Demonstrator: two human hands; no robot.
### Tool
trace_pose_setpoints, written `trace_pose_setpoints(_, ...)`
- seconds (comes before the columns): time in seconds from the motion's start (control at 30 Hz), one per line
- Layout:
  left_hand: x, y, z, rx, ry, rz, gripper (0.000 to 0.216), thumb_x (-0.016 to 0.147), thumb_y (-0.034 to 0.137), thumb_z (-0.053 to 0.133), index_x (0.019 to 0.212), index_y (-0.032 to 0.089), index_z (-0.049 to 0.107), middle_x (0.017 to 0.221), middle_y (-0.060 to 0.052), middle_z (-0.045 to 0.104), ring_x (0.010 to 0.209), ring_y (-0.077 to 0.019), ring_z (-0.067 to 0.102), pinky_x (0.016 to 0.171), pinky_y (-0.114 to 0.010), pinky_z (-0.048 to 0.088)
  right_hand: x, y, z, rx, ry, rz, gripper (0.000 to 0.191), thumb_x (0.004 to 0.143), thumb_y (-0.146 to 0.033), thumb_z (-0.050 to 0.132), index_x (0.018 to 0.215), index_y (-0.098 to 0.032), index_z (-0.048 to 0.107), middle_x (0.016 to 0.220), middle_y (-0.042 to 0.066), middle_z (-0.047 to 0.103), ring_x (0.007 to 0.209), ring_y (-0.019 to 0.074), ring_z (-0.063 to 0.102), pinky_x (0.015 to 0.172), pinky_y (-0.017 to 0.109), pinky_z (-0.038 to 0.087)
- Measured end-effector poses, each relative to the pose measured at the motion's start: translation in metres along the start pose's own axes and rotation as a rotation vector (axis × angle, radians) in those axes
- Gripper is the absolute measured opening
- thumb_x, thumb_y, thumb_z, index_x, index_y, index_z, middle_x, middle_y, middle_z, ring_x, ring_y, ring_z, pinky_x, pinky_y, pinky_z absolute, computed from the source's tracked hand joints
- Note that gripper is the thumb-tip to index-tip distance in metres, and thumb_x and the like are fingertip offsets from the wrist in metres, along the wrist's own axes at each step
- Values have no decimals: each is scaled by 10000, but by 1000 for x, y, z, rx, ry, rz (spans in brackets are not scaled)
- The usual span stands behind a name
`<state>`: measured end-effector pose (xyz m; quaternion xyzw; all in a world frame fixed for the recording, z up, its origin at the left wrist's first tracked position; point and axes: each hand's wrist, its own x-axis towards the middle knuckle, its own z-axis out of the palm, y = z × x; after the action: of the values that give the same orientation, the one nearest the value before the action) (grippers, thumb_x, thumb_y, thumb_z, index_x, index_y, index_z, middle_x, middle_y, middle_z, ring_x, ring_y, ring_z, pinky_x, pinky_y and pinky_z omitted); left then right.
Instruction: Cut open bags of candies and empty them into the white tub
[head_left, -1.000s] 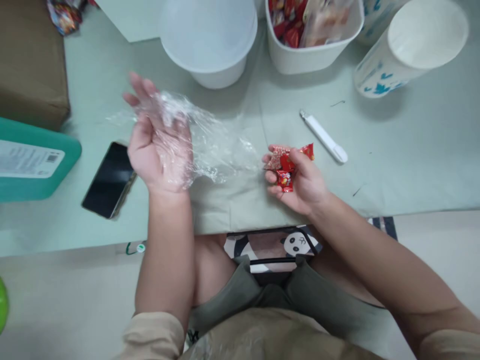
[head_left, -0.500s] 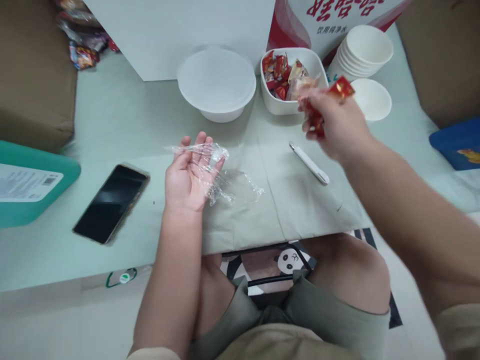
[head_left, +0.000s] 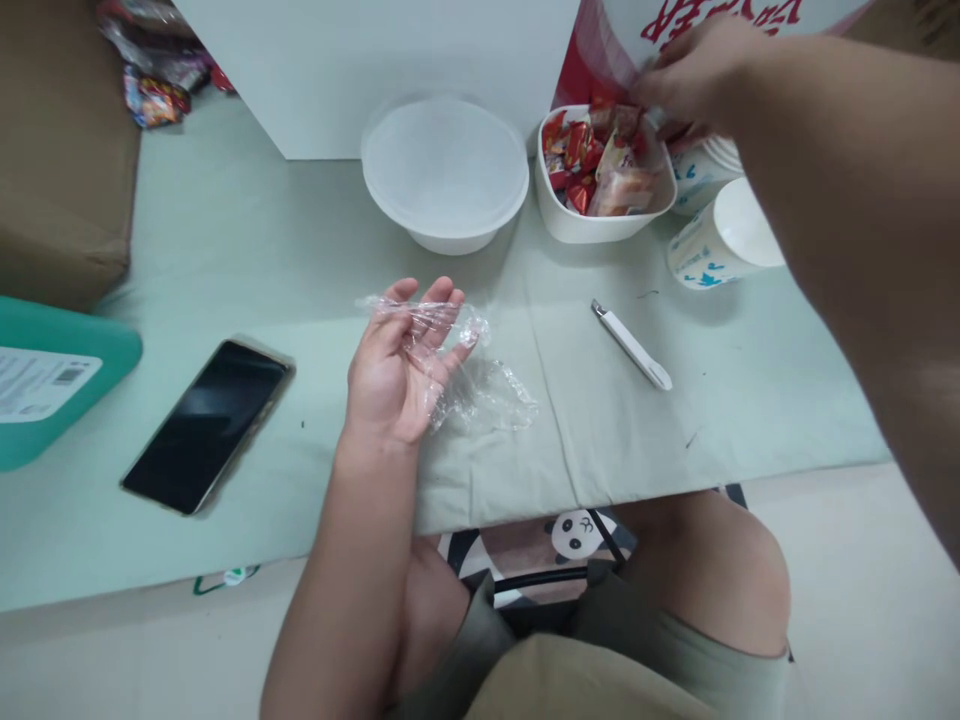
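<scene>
My left hand rests palm up above the table's middle, its fingers half curled around a crumpled sheet of clear plastic film. The loose part of the film hangs to the right of the palm. At the back right, my right hand is over the far corner of a white square bowl. Several red-wrapped snacks and a clear packet with a pinkish item lie in this bowl. The right fingers are bent and partly hidden, so I cannot make out what they hold.
A lidded white round bowl stands left of the snacks. Paper cups sit below my right forearm. A white utility knife lies on the cloth. At left are a phone, a green container and a cardboard box.
My right hand has moved up and away from me, from the bowl's near right side to its far corner. The red packets it held are no longer visible in it. My left hand keeps the film.
</scene>
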<state>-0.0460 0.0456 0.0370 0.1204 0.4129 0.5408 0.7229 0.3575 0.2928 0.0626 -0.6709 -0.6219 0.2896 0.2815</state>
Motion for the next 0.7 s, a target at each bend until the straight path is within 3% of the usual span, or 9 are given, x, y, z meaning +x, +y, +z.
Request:
trace_pose_setpoints(0.07, 0, 0, -2, 10, -41, -1, 160, 943, 151, 509, 1004, 256, 613, 1087, -25, 788, 1139, -208, 755, 916, -392, 639, -17, -13, -4, 20, 105, -97, 148, 850, -119, 677, 709, -121, 721, 401, -113, 514, 347, 0, 506, 415, 134, 287)
trace_pose_setpoints(0.17, -1, 1, -2, 24, -106, -22, 153, 946, 171, 517, 1037, 255, 606, 1144, -41, 783, 1230, -232, 727, 930, -415, 639, -87, -51, 18, 108, 280, -121, 176, 931, -152, 628, 770, -181, 695, 558, -79, 611, 491, 23, 588, 460, 141, 376)
trace_pose_setpoints(0.23, -3, 1, -1, 35, -145, -47, 157, 949, 175, 522, 1060, 249, 606, 1174, -52, 781, 1276, -251, 706, 947, -449, 638, -156, -76, 52, 134, 256, -183, 44, 949, -215, 648, 913, -204, 671, 824, -17, 716, 718, 84, 686, 634, 212, 535)
trace_pose_setpoints(0.27, -5, 0, 1, 41, -161, -58, 161, 953, 175, 520, 1071, 243, 606, 1187, -57, 780, 1296, -259, 697, 958, -469, 636, -192, -85, 73, 123, 175, -254, 74, 940, -275, 680, 982, -218, 659, 942, 28, 742, 838, 135, 711, 756, 292, 589)
trace_pose_setpoints(0.37, -10, -6, 8, 69, -200, -89, 189, 974, 180, 500, 1120, 227, 609, 1229, -73, 777, 1319, -261, 684, 986, -492, 629, -283, -95, 139, 179, -54, -350, 610, 825, -496, 793, 1322, -225, 564, 1399, 146, 643, 1242, 277, 660, 1019, 479, 570)
trace_pose_setpoints(0.43, -14, -14, 13, 113, -216, -112, 219, 987, 199, 496, 1172, 220, 612, 1268, -86, 772, 1305, -250, 691, 988, -462, 633, -316, -93, 174, 240, -62, -355, 752, 795, -548, 797, 1408, -224, 506, 1475, 160, 600, 1300, 300, 632, 1046, 475, 559)
trace_pose_setpoints(0.5, -18, -24, 15, 186, -220, -120, 231, 998, 233, 507, 1199, 205, 619, 1291, -107, 766, 1257, -243, 716, 964, -413, 643, -330, -89, 194, 236, -10, -298, 671, 826, -522, 749, 1385, -211, 546, 1387, 144, 668, 1131, 270, 695, 897, 405, 591)
trace_pose_setpoints(0.6, -23, -36, 15, 346, -212, -129, 206, 1012, 273, 529, 1153, 175, 644, 1275, -134, 766, 1145, -241, 759, 888, -361, 655, -336, -77, 196, 220, 46, -154, 361, 957, -502, 581, 1124, -208, 710, 937, 54, 765, 702, 169, 654, 652, 317, 514)
trace_pose_setpoints(0.7, -25, -42, 11, 511, -198, -149, 199, 1030, 293, 530, 1113, 170, 662, 1190, -123, 781, 981, -207, 788, 783, -313, 651, -341, -61, 181, 279, 60, -56, 554, 993, -659, 474, 838, -196, 735, 663, 21, 678, 575, 139, 586, 596, 299, 456)
